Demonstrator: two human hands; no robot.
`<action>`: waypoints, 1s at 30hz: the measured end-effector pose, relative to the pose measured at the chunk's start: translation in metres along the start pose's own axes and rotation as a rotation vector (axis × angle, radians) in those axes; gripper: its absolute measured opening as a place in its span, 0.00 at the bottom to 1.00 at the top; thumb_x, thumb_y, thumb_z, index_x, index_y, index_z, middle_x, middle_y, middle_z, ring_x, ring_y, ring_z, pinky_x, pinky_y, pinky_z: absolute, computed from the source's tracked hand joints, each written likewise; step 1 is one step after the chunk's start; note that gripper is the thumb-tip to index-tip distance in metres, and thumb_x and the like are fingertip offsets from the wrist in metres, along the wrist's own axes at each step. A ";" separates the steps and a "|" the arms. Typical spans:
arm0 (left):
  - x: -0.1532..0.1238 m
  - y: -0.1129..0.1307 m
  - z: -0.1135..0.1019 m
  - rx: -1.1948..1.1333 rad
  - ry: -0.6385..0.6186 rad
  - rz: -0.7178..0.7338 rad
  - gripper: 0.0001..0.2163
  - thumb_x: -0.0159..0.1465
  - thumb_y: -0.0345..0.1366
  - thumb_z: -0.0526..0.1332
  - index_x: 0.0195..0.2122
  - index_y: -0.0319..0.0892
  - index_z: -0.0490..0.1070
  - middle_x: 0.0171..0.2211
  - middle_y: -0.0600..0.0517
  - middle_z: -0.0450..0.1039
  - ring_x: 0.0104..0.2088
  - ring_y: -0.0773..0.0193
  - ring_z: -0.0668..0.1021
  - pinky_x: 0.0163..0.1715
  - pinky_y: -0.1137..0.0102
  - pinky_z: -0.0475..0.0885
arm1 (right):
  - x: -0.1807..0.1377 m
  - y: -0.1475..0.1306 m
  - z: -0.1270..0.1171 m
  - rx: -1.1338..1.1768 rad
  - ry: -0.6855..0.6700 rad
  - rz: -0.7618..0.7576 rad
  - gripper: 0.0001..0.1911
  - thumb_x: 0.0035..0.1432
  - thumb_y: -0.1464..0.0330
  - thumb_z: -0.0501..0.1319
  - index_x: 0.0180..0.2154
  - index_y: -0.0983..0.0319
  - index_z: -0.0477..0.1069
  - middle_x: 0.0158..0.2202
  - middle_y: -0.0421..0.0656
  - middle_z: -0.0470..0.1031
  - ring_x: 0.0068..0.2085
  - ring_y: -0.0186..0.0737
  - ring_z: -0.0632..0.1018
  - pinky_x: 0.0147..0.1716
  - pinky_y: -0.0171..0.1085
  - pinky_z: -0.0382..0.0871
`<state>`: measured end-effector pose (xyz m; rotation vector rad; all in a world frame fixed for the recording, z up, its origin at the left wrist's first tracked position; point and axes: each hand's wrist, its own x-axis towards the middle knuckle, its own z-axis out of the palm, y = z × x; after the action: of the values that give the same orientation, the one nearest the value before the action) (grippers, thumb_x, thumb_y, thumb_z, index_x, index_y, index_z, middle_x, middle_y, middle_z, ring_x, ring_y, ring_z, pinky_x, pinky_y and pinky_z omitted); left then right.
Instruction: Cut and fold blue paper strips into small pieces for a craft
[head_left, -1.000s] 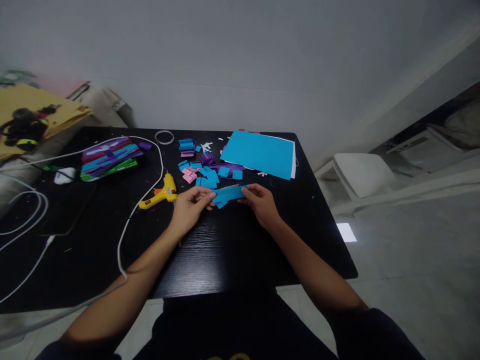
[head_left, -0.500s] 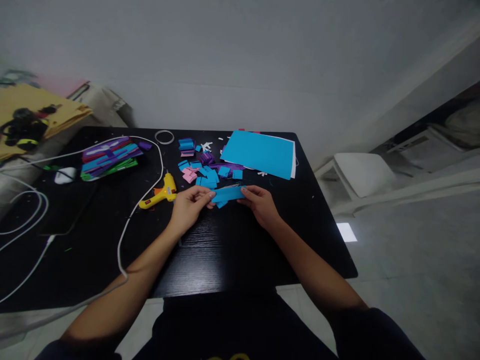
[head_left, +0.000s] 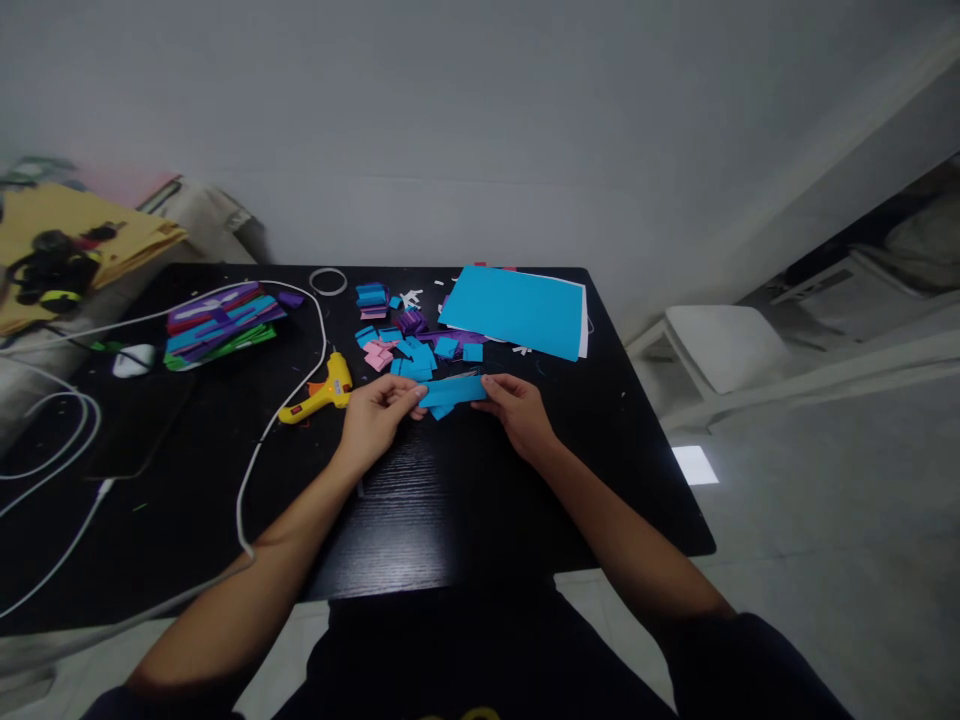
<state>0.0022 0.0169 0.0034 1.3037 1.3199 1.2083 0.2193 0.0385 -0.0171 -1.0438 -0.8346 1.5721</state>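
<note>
Currently, the blue strip point(head_left: 454, 391) is stretched between your two hands, in front of the loose pieces near the middle of the table point(head_left: 517, 500). Your left hand point(head_left: 375, 412) pinches one end, thumb on top; your right hand point(head_left: 519, 410) pinches the other the same way. Fingers close together on both sides. Strip looks long and flat, with no finished fold that you can make out. A blue corner point(head_left: 441, 411) pokes out below it; cannot tell whether it belongs to the strip.

Progress, judging by what lies about: a fair batch of small pieces is made up. Just beyond your hands, scattered blue pieces point(head_left: 417, 360) and pink pieces point(head_left: 377, 355); behind those, a purple cluster point(head_left: 411, 321) and a neat mixed stack point(head_left: 372, 297). The strip in your grip seems not yet worked to that small size. Stock remains: a large blue sheet point(head_left: 517, 310) over white paper, and a bundle of coloured strips point(head_left: 221, 320) to your left. Count unreadable.

Surface: black, wood-grained, glossy near you. Yellow glue gun point(head_left: 322, 395) lies beside your left hand, untouched. White cable point(head_left: 244, 490) loops past it and over your left forearm. Grey ring point(head_left: 328, 281) at the far edge.

Room: pale wall point(head_left: 450, 130) behind, white stool point(head_left: 716, 350) off to your right, dim light.
</note>
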 end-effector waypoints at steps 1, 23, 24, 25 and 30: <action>0.000 0.000 0.000 -0.002 0.001 0.002 0.13 0.58 0.45 0.71 0.32 0.40 0.77 0.22 0.52 0.78 0.24 0.63 0.81 0.30 0.70 0.76 | 0.000 0.000 0.000 0.001 -0.007 0.016 0.20 0.43 0.53 0.77 0.30 0.62 0.80 0.31 0.41 0.79 0.35 0.37 0.80 0.39 0.40 0.81; 0.003 -0.005 -0.001 -0.024 0.032 0.003 0.14 0.57 0.45 0.71 0.32 0.39 0.76 0.23 0.52 0.78 0.24 0.63 0.80 0.29 0.70 0.75 | 0.003 0.004 -0.003 -0.027 -0.021 0.100 0.17 0.44 0.59 0.77 0.31 0.64 0.79 0.31 0.45 0.80 0.34 0.40 0.81 0.38 0.40 0.80; 0.002 -0.005 -0.001 -0.024 0.029 0.003 0.14 0.57 0.45 0.71 0.32 0.39 0.76 0.23 0.52 0.78 0.24 0.63 0.80 0.29 0.70 0.75 | 0.003 0.004 -0.003 -0.025 -0.019 0.092 0.17 0.44 0.59 0.77 0.31 0.64 0.78 0.30 0.45 0.80 0.34 0.40 0.81 0.38 0.40 0.80; 0.002 -0.005 -0.001 -0.026 0.027 0.003 0.14 0.57 0.46 0.71 0.32 0.39 0.75 0.23 0.52 0.78 0.24 0.63 0.80 0.29 0.70 0.75 | 0.003 0.004 -0.003 -0.024 -0.018 0.081 0.16 0.44 0.59 0.76 0.31 0.63 0.78 0.30 0.44 0.80 0.34 0.40 0.81 0.39 0.40 0.79; 0.001 -0.006 0.000 -0.030 0.013 -0.011 0.16 0.57 0.48 0.71 0.33 0.39 0.75 0.24 0.51 0.79 0.25 0.62 0.81 0.30 0.69 0.76 | 0.004 0.004 -0.003 -0.011 -0.004 0.054 0.15 0.44 0.60 0.75 0.29 0.63 0.78 0.28 0.43 0.79 0.33 0.40 0.81 0.37 0.40 0.79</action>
<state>0.0016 0.0183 -0.0031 1.2672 1.3120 1.2263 0.2204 0.0416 -0.0232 -1.0796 -0.8247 1.6170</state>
